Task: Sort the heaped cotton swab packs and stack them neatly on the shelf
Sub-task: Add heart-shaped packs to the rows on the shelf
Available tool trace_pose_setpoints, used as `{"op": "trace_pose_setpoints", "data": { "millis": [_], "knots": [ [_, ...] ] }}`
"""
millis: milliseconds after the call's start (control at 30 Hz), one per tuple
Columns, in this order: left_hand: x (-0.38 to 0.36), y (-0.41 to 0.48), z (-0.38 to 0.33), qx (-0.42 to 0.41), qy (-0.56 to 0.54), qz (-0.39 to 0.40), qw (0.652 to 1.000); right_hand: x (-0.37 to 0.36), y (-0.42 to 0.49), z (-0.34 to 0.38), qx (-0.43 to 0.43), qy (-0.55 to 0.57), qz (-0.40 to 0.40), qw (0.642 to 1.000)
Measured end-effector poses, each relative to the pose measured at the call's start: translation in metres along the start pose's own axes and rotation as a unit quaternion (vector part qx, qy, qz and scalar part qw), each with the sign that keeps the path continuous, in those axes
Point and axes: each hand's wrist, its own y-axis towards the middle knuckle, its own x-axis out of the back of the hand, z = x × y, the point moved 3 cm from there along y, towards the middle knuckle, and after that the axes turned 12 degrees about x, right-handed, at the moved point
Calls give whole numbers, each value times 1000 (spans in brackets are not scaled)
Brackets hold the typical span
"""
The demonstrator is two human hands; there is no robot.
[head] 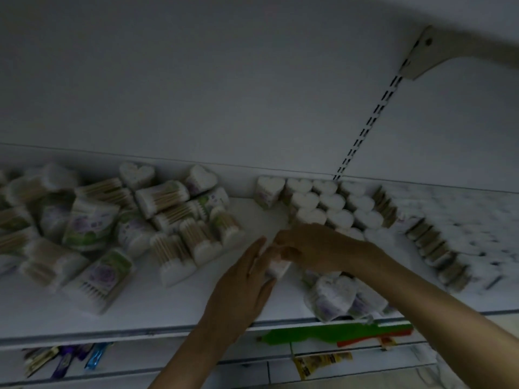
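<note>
Head view: one swab pack (276, 266) sits low on the shelf (196, 307), caught between both hands. Left hand (241, 279) is flat with straight fingers, pressing the pack's left side. Right hand (317, 248) curls over its top and grips it. Heap of loose packs (98, 226) lies to the left, apart from the hands. Upright rows (323, 203) stand just behind the right hand. Image is blurred and dim.

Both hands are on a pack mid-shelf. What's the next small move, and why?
Probably stand the cotton swab pack upright at the front of the neat rows: the right hand grips it and the left hand presses flat against it, just in front of those rows.
</note>
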Motion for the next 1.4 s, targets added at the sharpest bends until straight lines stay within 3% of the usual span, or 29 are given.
{"op": "trace_pose_setpoints", "data": {
  "millis": [167, 333, 500, 633, 800, 1067, 1167, 1267, 1333, 1400],
  "knots": [
    [-4, 2, 4, 19, -9, 33, 999, 14, -3, 13, 29, -213, -127, 968],
    [-7, 1, 5, 49, -27, 45, 997, -2, -10, 20, 73, -267, -86, 957],
    [-9, 4, 7, 32, 24, 28, 999, -5, 21, 1, -24, -375, -123, 918],
    [-9, 3, 4, -7, 56, 34, 998, 8, 53, -11, -47, -409, -151, 899],
    [-7, 5, 5, 2, 48, 11, 999, 15, 68, -12, -78, -408, -135, 900],
    [-9, 4, 9, -4, 41, 9, 999, 28, 63, -6, -109, -375, -173, 904],
    [2, 4, 5, -1, 8, -35, 999, 15, 57, 3, -46, -288, -197, 936],
    [17, 3, 9, 81, -57, -117, 988, 3, 57, 32, -3, -150, -224, 963],
    [21, 0, 12, 138, -92, -143, 976, -7, 68, 41, -12, -122, -194, 973],
    [21, -3, 11, 128, -95, -139, 977, -14, 77, 43, -28, -107, -180, 977]
  ]
}}
